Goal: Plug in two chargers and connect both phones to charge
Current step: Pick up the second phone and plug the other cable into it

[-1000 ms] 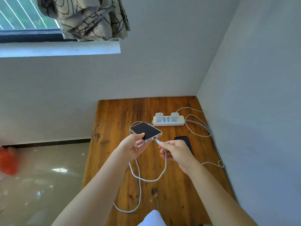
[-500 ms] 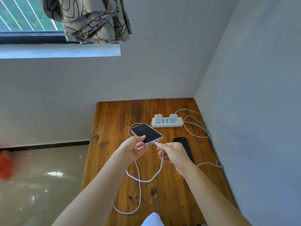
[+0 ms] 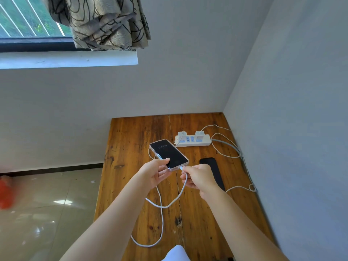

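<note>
My left hand [image 3: 155,172] holds a phone in a clear case [image 3: 168,153] above the wooden table [image 3: 131,140]; its screen is lit and shows a clock. My right hand [image 3: 197,178] pinches the plug end of a white cable [image 3: 162,206] right at the phone's bottom port. A second, dark phone [image 3: 211,164] lies flat on the table, partly hidden by my right hand. A white power strip [image 3: 205,142] sits at the back with two white chargers, the left charger [image 3: 182,135] and the right charger [image 3: 198,134], plugged in.
Walls close the table in at the back and on the right. More white cable [image 3: 233,147] loops along the right wall. A tiled floor [image 3: 47,204] lies to the left, with a blurred red object [image 3: 5,193]. A window and a curtain [image 3: 101,23] hang above.
My right hand has brought the cable plug up to the phone's port. The phone's screen, dark before, now shows a clock.
</note>
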